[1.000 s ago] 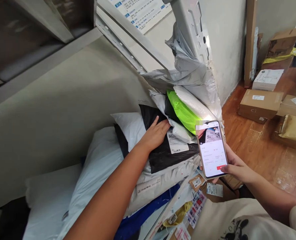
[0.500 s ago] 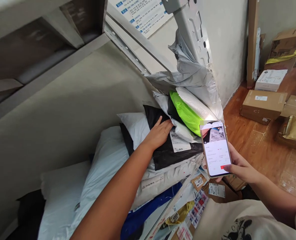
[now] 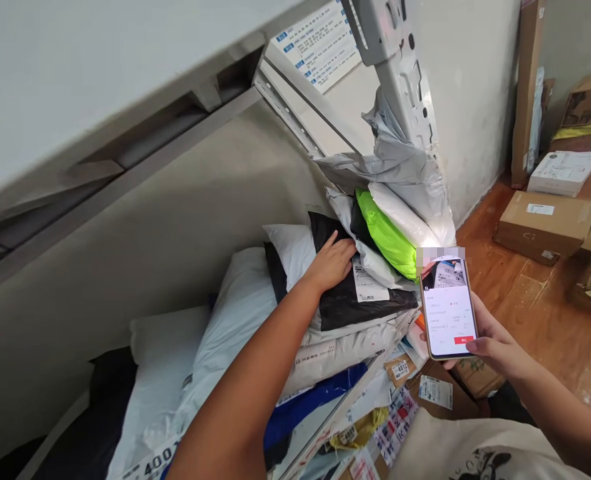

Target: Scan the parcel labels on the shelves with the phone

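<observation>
My left hand (image 3: 332, 262) rests on a black plastic mailer bag (image 3: 342, 313), its fingers stretched out beside the edge of a white parcel. A white shipping label (image 3: 369, 281) shows on the mailer just right of the fingertips. In my right hand (image 3: 492, 337) is an upright smartphone (image 3: 450, 317), its screen facing me. The screen has a camera picture of a label at the top and a red button low down, with my thumb at the button's right edge. A bright green parcel (image 3: 388, 230) leans on the pile behind the mailer.
White mailer bags (image 3: 232, 307) lie along the shelf to the left. Above is an upper shelf board (image 3: 100, 80); a perforated metal post (image 3: 410, 87) stands at the right. Parcels fill the level below. Cardboard boxes (image 3: 545, 223) sit on the wooden floor.
The camera view has turned, so the shelf, parcels and both hands appear farther right. My left hand stays on the black mailer. My right thumb has shifted off the middle of the red button.
</observation>
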The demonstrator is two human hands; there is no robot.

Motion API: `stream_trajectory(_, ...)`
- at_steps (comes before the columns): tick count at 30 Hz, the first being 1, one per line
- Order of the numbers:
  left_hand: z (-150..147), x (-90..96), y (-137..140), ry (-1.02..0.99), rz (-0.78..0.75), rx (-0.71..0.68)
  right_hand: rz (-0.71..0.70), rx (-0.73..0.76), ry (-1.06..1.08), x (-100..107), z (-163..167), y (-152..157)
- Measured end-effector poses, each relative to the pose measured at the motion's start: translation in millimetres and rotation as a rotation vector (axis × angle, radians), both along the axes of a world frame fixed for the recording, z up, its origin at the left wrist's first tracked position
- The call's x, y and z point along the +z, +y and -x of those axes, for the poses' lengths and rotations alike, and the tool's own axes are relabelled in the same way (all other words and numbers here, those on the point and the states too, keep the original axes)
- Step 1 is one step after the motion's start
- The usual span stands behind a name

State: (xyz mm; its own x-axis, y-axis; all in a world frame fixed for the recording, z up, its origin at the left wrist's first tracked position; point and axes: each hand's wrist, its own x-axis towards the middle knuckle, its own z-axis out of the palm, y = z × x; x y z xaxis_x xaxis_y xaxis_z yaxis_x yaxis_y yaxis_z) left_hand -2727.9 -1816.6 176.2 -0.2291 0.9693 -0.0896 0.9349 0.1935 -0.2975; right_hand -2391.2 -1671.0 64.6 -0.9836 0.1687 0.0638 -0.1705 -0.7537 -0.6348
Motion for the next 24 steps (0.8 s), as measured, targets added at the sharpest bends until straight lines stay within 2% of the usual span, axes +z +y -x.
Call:
stream_trajectory(5, -6.8, 12.0, 5.4, 0.010, -0.196, 0.098, 0.029, -0.032, -0.014, -10.9, -10.7, 12.6)
stream_trajectory(9, -16.6, 22.1, 4.8, -0.001, -0.245, 0.131, 0.059, -0.120, -0.046, -17.9, -19.2, 18.1)
stream_trajectory(12, -26.4, 34.2, 8.5, 0.019, -0.146, 0.119, 0.049, -0.140, -0.093, -17.9, -23.9, 20.8)
stream_trajectory(17, -45.5, 54.9, 19.0, 0.048, 0.161, 0.009, 0.051, -0.166, -0.210, -12.9, -30.2, 23.6)
stream_trajectory(21, -66.5, 57.9, 11.5, 0.086, 0.262, 0.139, 0.023, -0.168, -0.255, -19.0, -39.1, 29.2)
stream_trajectory(24, -84.4, 56.4, 0.9, 0.072, 0.301, 0.157, 0.007, -0.202, -0.275, -28.5, -48.6, 34.8)
